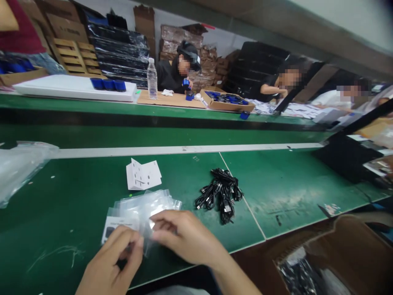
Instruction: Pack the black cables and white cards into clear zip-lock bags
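A loose pile of clear plastic bags [132, 207] lies on the green table in front of me. My left hand [112, 260] pinches the edge of one clear plastic bag [146, 239] between thumb and forefinger. On the other side of that bag, the curled fingers of my right hand [187, 237] close on it too; their tips are partly hidden. A printed card [113, 225] shows by my left knuckles, inside or under a bag; I cannot tell which. Just beyond the pile are folded white leaflets [144, 175]. Bundled black cables [219, 192] lie to the right.
More plastic bags [21, 166] lie at the far left. An open cardboard box [310, 262] stands below the table edge at right. Across the bench are a water bottle [152, 80], a carton of blue items [227, 100] and several people. An overhead beam crosses the top.
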`<act>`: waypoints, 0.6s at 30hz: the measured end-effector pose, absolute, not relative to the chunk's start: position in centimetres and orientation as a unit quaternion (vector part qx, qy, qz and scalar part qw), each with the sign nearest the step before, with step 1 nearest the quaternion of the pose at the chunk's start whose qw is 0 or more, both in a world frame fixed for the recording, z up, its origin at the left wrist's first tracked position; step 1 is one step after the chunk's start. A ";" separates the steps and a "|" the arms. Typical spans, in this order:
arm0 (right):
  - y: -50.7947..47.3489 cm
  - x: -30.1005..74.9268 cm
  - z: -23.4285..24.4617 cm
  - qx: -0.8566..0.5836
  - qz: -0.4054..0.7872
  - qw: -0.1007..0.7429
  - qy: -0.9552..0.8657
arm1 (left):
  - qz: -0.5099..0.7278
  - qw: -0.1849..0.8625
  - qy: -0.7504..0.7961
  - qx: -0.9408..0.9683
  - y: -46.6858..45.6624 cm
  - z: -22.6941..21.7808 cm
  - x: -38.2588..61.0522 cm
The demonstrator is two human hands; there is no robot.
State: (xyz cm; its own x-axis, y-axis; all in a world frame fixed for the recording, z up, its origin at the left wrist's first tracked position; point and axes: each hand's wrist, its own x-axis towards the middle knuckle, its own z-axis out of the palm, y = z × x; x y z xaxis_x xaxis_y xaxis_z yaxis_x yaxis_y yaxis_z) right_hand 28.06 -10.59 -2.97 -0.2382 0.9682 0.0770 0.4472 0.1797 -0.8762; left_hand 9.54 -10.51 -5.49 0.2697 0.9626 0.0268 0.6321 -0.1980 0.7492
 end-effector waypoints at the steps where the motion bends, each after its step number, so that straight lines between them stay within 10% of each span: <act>1: -10.7 29.6 -2.4 -0.541 0.319 0.333 -0.703 | 0.246 0.324 0.557 0.724 -10.0 -5.7 9.5; 6: -10.5 36.5 -0.8 -0.642 -0.032 0.145 -0.753 | 0.232 0.342 0.596 0.688 -8.7 -6.1 10.3; 10: -9.1 37.9 -1.3 -0.577 -0.056 0.030 -0.814 | 0.276 0.364 0.610 0.648 -8.9 -5.9 11.3; 18: -7.9 37.1 -1.7 -0.571 -0.013 0.142 -0.809 | 0.267 0.352 0.558 0.702 -8.5 -6.3 10.9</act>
State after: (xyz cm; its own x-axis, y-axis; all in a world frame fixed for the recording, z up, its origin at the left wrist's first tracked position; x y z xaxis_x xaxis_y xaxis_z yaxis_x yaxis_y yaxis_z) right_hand 37.14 -7.90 -1.75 -0.3083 0.9196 0.2434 0.9267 0.3481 -0.1414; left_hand 10.85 -8.47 -6.29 0.2337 0.9722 -0.0171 0.5962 -0.1294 0.7923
